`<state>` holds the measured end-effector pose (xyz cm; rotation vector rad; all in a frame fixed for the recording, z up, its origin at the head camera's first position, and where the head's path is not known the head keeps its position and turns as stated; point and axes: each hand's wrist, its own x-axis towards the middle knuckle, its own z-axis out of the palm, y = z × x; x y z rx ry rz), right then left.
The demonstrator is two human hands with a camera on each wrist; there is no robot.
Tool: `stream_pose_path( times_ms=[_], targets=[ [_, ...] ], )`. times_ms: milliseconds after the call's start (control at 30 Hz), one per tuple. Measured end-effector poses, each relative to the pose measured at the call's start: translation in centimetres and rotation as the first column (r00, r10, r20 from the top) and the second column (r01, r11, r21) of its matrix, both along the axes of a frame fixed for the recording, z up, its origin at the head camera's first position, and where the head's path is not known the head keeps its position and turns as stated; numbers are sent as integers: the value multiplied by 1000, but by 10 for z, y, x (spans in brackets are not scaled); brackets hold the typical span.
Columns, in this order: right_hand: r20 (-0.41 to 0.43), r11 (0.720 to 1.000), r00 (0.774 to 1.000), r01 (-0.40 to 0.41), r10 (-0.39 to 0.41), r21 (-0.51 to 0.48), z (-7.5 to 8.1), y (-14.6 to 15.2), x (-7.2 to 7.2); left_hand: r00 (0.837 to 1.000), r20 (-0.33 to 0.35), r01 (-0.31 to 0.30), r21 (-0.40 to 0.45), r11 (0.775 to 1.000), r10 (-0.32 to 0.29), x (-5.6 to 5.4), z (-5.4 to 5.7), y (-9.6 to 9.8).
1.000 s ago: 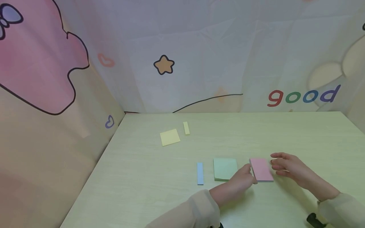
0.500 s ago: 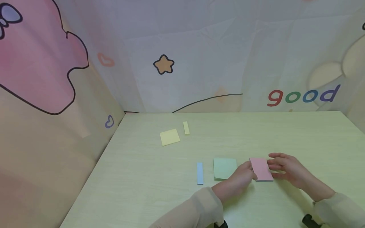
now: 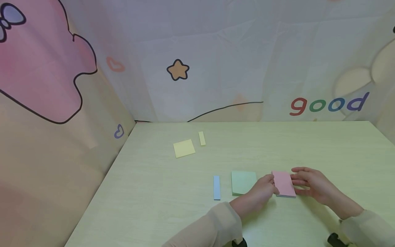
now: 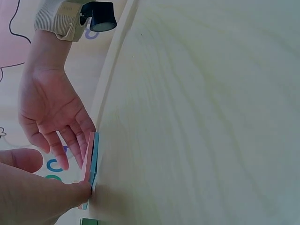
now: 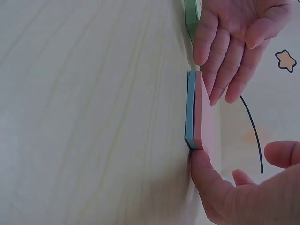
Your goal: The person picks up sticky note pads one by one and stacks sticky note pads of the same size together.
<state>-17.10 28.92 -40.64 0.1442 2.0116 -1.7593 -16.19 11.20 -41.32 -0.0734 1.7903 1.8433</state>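
A pink sticky-note pad [image 3: 284,184] lies on top of a blue pad [image 5: 190,112], the two stacked on the table. In the wrist views a thin dark gap shows between them. My left hand [image 3: 260,191] stands on edge along the stack's left side, fingers extended and touching it. From the right side my right hand [image 3: 314,182] meets the opposite edge with its extended fingertips. Close to the left of my left hand sits a square green sticky-note pad [image 3: 242,183], its lower right corner covered by that hand.
A narrow blue pad [image 3: 217,188] lies left of the green one. Farther back are a yellow pad [image 3: 184,148] and a narrow yellow pad [image 3: 202,138]. A printed cloth [image 3: 216,68] hangs along the table's back edge.
My right hand has moved left until its fingertips met the stack's right edge. My left hand has come a little farther right, and the pink pad has shifted slightly right.
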Motion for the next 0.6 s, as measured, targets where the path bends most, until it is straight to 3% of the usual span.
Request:
stream_pose_path(
  times_ms=[600],
  targets=[
    [23,1000,1000,-2,2,-21,2,0,4,1000,-18,-10,-37,999,9,2,-1,1]
  ],
)
